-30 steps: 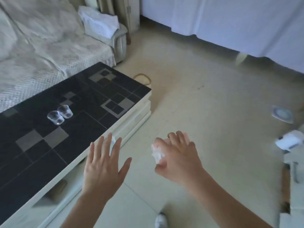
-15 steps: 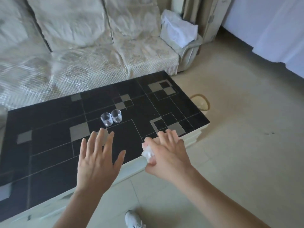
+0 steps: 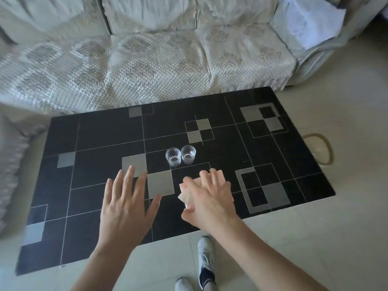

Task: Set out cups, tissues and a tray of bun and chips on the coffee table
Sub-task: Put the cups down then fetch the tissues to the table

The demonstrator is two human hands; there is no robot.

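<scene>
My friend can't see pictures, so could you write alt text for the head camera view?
Seen from above, a right hand holds a tissue pack over a black coffee table, with the left hand spread open beside it. Two empty clear cups stand side by side just beyond the hands, and a pale sofa sits behind the table.

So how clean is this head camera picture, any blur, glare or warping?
Head view: centre is sharp, with both glass cups crisp; the left edge smears with motion blur; wide-angle warping bows the coffee table edges; soft daylight, no harsh glare; the tissue pack is mostly hidden under the right hand.
</scene>
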